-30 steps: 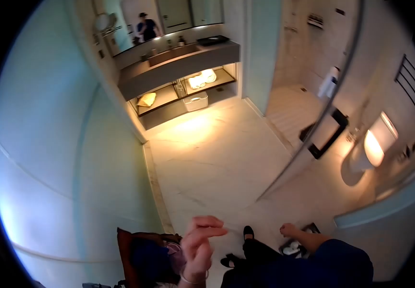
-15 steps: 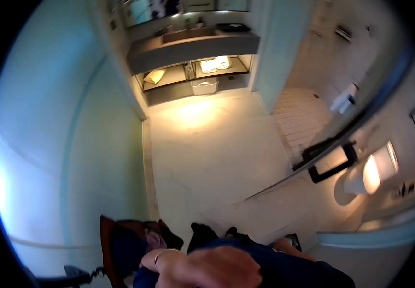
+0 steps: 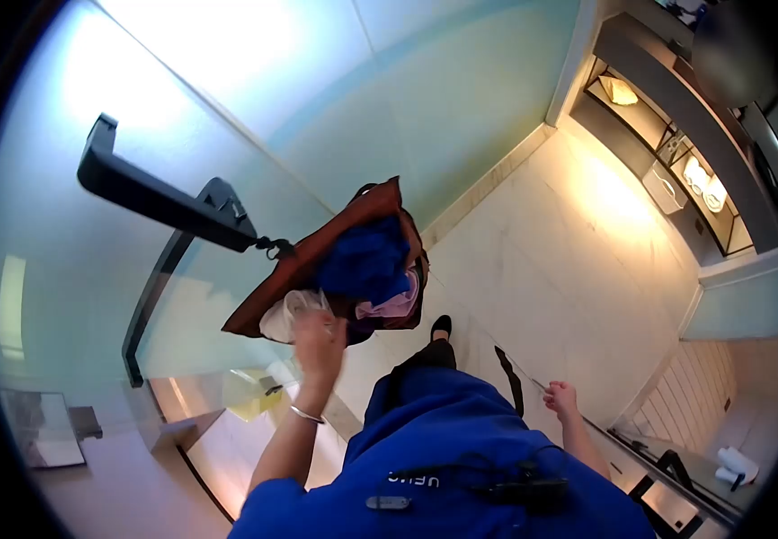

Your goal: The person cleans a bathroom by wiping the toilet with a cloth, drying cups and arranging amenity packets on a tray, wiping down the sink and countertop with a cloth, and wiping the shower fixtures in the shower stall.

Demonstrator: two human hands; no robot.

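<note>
A brown open-topped bag (image 3: 263, 301) hangs by a dark clip from the black door handle (image 3: 160, 202). Inside it are a blue cloth (image 3: 366, 260), a pink cloth (image 3: 393, 301) and something white and thin (image 3: 285, 314), perhaps a cloth or a plastic bag. My left hand (image 3: 319, 346), with a bracelet at the wrist, is over the bag's near side against the white item; its fingers are blurred. Lower right, my right hand (image 3: 562, 398) has its fingers curled in beside the thin edge of a glass panel. Whatever they hold, if anything, is too small to make out.
Frosted glass (image 3: 461, 108) rises behind the bag. Across the marble floor (image 3: 551, 260) stands a vanity (image 3: 703, 117) with towels on its lower shelf. A black handle (image 3: 667, 476) and a slatted shower floor (image 3: 676, 395) lie at right.
My view has swung left, bringing the bag and door handle to the middle and the vanity to the right. My left hand is now at the bag, and my right hand has come into view.
</note>
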